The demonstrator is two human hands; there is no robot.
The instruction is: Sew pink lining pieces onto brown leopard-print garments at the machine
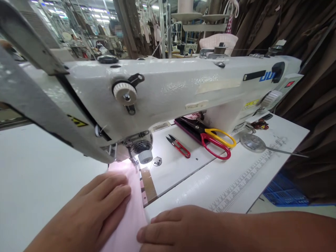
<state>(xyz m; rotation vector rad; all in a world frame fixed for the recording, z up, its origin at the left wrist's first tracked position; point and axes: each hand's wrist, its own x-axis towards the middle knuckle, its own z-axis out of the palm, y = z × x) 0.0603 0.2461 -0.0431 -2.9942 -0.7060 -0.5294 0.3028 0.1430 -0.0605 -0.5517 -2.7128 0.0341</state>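
Observation:
A strip of pale pink fabric [126, 210] runs from the bottom of the view up under the presser foot [134, 161] of a white industrial sewing machine [162, 91]. My left hand [102, 199] lies flat on the fabric, fingers together, pressing it against the white table [44, 175]. My right hand [178, 227] rests on the fabric's right side, near the bottom of the view, with its fingertips on the cloth. Both hands are a short way in front of the presser foot. The needle is hard to make out under the machine's light.
To the right of the machine stand red thread snips [178, 146], red-and-yellow scissors [217, 141] and a magenta pouch [189, 129]. A tape ruler [241, 185] runs along the table. A blue plastic crate [286, 190] sits below the table's right edge, beside hanging brown cloth [309, 87].

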